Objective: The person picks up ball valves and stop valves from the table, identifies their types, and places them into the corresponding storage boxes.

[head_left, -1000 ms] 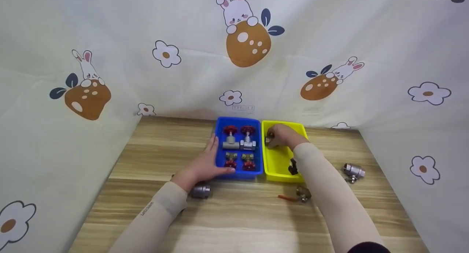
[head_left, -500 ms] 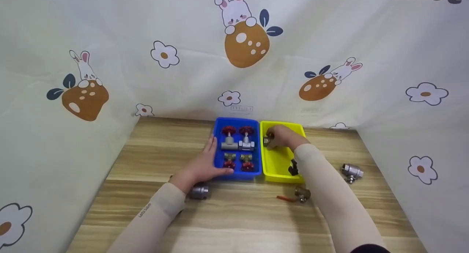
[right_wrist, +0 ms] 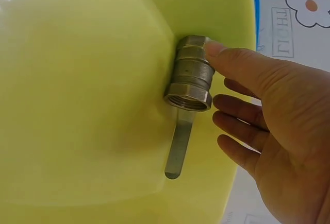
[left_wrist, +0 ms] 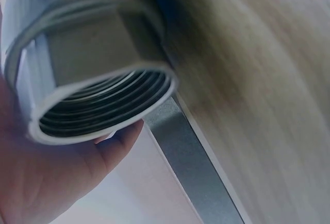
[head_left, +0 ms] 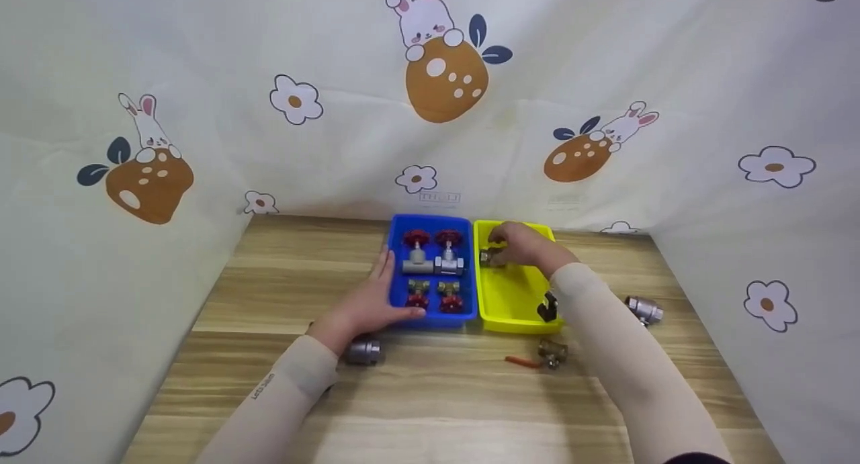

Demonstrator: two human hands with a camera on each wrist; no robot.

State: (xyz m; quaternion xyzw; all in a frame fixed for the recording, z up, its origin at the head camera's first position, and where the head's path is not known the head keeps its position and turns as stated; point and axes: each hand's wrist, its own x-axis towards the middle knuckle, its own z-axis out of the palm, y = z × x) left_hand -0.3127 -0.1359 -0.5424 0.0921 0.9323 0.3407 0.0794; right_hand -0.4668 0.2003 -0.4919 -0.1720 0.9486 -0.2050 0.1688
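My left hand [head_left: 363, 307] rests on the blue tray [head_left: 433, 321], fingers along its left side and thumb over the front rim. Inside that tray stand several valves with red handwheels. In the yellow tray [head_left: 514, 293], my right hand [head_left: 529, 246] is at the far left corner beside a metal ball valve [head_left: 489, 256]. The right wrist view shows this ball valve [right_wrist: 191, 74] with its flat lever [right_wrist: 178, 149] pointing down; the thumb touches its upper end, while the other fingers are spread apart from it.
A metal valve body [head_left: 365, 352] lies below my left wrist, large in the left wrist view. A red-handled ball valve [head_left: 552, 353] lies before the yellow tray, and another metal valve [head_left: 645, 309] is to the right. A black part [head_left: 547, 306] shows beside my right sleeve.
My right hand has loosened from the ball valve and shifted slightly right, so more of the valve shows. The left hand stays on the blue tray. The head view has shifted a little.
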